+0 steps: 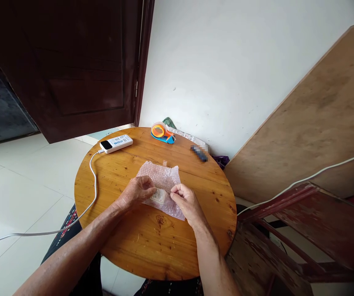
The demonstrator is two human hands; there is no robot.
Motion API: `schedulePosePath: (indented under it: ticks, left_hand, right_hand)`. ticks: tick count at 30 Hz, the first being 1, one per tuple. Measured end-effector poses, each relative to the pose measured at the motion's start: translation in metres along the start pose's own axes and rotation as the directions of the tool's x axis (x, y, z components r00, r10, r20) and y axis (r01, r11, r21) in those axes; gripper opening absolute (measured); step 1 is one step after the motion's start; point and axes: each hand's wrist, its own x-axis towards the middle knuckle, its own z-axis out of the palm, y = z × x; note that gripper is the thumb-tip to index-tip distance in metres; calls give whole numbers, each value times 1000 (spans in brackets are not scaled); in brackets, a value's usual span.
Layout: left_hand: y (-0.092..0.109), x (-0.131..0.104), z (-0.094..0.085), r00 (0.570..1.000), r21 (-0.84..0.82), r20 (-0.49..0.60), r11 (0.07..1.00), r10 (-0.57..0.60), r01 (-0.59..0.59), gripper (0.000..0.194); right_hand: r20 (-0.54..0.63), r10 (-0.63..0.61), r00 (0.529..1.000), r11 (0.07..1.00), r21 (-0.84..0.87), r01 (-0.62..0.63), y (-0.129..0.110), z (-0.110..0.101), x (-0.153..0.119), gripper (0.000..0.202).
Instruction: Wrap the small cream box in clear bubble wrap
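Head view shows a small pale packet [159, 195] lying flat on the bubble wrap [161, 174], which is spread around the middle of the round table [152, 246]; your left hand [136, 190] is curled, with thumb and forefinger gripping the packet's left edge; your right hand [187, 201] has thumb and forefinger brought together by its right edge, though you cannot tell whether packet, wrap or some thin film is pinched there. Expect the packet to be light and fairly flat, perhaps a little stiff; what is inside does not show, so treat it as fragile and take it by its two short edges, left and right, with little squeeze; the wrap should be very light, soft and springy, somewhat slippery and apt to slide, so its corners or outer edges are the place to take hold. Count one packet and one sheet of wrap; one orange and blue tape dispenser [163, 133] at the far edge; one white device [117, 144] at the far left, with one white cable [95, 181] plugged into it; one dark blurred object [199, 153] at the far right, too pixelated to name; two hands, both yours.
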Motion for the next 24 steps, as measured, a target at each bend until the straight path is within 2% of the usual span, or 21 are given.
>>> schedulePosePath:
  ticks: [4,7,9,12,14,17,19,24]
  left_hand:
    - [-2,1,2,999,56,-35,998,25,-23,10]
    - [-4,3,4,998,65,-43,997,36,-33,8]
    - [-5,4,5,998,78,-44,996,41,-38,8]
    - [-4,4,7,997,100,-57,994,59,-53,7]
    - [-4,4,7,995,109,-76,992,68,-59,8]
    - [-6,3,7,994,119,-95,992,62,-51,9]
    - [-7,4,7,994,112,-91,992,60,-50,12]
    - [-8,4,4,997,59,-69,998,33,-29,19]
  right_hand:
    - [-70,-110,992,986,-130,100,6,-1,3,13]
    - [-152,-274,950,938,-262,228,-3,-4,-2,14]
    - [-160,-434,886,856,-380,351,-19,-5,-11,14]
    - [-19,-656,755,628,-569,531,-44,1,-28,17]
    - [140,-672,727,504,-632,588,-53,9,-36,21]
    - [291,-598,747,400,-700,592,-51,22,-41,23]
    - [307,-566,765,375,-730,571,-44,27,-39,24]
    - [344,-510,788,409,-709,574,-37,22,-33,22]
